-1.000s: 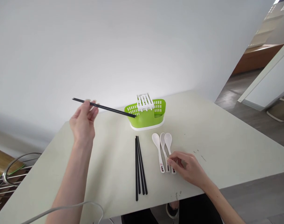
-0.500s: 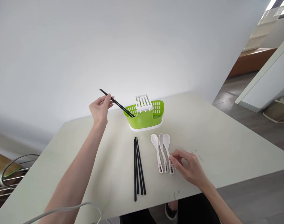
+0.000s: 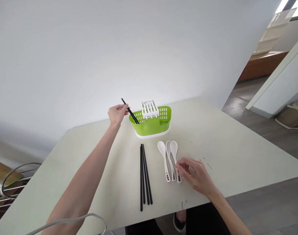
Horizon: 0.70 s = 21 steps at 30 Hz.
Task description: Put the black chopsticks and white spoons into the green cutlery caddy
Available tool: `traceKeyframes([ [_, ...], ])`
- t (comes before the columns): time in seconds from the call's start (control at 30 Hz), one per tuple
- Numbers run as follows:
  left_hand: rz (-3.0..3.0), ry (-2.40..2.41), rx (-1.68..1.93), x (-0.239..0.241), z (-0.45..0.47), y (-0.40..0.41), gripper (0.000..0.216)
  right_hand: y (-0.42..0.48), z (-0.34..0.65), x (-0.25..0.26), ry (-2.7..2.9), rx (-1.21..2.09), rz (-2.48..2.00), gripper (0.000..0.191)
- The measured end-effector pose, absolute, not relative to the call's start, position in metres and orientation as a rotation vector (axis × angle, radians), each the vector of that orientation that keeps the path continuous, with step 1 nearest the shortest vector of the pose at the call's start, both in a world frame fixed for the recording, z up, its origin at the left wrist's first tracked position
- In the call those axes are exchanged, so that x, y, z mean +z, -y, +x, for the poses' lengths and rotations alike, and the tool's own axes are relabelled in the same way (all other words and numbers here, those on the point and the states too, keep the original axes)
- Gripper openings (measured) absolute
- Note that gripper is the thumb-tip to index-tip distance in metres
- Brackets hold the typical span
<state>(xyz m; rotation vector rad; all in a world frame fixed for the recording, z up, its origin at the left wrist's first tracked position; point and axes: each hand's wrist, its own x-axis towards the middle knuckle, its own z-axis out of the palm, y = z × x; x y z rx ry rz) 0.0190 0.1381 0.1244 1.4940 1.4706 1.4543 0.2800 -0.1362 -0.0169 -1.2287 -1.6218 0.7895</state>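
My left hand [image 3: 118, 113] is pinched on a black chopstick [image 3: 130, 112] whose lower end sits inside the left compartment of a green slotted cutlery holder [image 3: 151, 124] with a white rack on top. Three black chopsticks [image 3: 144, 176] lie side by side on the pale table [image 3: 237, 156] in front of the holder. Right of them lie three white ceramic spoons [image 3: 170, 160], bowls away from me. My right hand [image 3: 195, 174] rests on the table with its fingertips curled at the handle end of the rightmost spoon.
A white wall runs behind the table. A metal wire rack [image 3: 9, 186] stands low at the left. A grey cable [image 3: 73, 220] loops over the near table edge. Grey floor and a doorway lie to the right.
My left hand moved right toward the holder and tilted the chopstick steeper, its tip now down inside the left compartment. My right hand stayed at the spoon handles.
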Motion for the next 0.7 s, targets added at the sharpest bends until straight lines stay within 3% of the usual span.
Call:
traceKeyframes([
  [0.33,1.533,-1.555,1.367,0.109,0.01,-0.148,0.024,0.133,0.28,-0.021,1.627,0.769,-1.221,0.027],
  [0.7,1.459,-1.469,1.358,0.083,-0.005,-0.14,0.047,0.135,0.28,-0.02,1.632,0.75,-1.236,0.026],
])
